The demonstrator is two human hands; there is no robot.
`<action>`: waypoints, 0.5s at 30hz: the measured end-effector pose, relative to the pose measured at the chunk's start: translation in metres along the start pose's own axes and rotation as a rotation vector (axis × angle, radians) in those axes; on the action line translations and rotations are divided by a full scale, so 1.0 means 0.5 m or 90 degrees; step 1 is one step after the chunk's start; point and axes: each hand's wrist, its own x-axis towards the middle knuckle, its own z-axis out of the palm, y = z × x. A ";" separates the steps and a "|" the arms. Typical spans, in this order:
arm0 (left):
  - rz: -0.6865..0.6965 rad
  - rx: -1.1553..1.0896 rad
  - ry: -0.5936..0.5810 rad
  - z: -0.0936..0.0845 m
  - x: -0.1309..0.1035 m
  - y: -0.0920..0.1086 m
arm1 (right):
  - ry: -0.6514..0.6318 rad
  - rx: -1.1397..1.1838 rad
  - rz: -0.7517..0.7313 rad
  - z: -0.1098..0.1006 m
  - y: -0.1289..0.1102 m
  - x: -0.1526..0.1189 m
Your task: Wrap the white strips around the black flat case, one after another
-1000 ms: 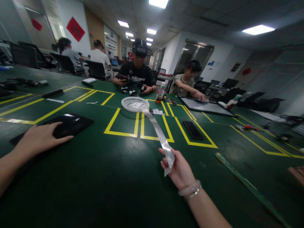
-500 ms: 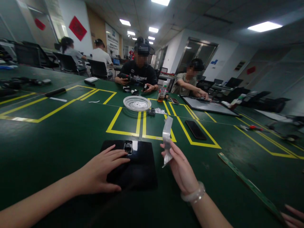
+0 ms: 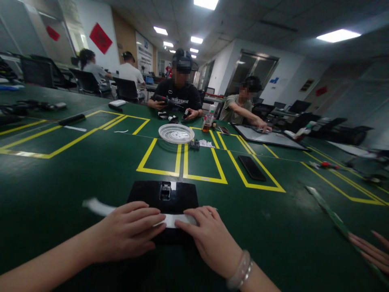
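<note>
Two bare hands meet over a glossy black panel [image 3: 185,196] lying on a green table [image 3: 258,231], a pale strip [image 3: 170,220] running crosswise beneath the fingers. The left hand [image 3: 130,233] has its fingers close together and nearly straight over the strip; its thumb is hidden, so whether it grips or only presses is unclear. The right hand [image 3: 212,239] holds the strip narrowly, thumb tip on the near side and bent fingers beyond it. A short length shows between the two sets of fingertips, looking fairly flat, and a blurred loose end sticks out past the left fingers. Just beyond the fingertips, the panel has a small opening [image 3: 165,190]. Good handling here likely means light, even tension between the hands, the strip square to the panel's edges, and pressure spread outward from the middle so no wrinkle forms. The trailing end seems best guided clear of the left fingers, since it could curl, twist or snag.
</note>
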 end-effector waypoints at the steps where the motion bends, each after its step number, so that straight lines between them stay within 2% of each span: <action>1: -0.011 -0.013 -0.033 0.004 0.002 -0.003 | -0.012 -0.020 0.001 0.002 -0.004 0.000; 6: -0.151 -0.069 -0.208 0.028 -0.001 -0.015 | -0.016 -0.058 0.002 0.007 -0.012 -0.002; 9: -0.206 -0.102 -0.245 0.031 -0.009 -0.019 | -0.008 -0.062 -0.001 0.006 -0.009 -0.001; 15: -0.241 -0.148 -0.289 0.027 -0.008 -0.027 | 0.052 -0.048 -0.022 0.003 0.004 0.002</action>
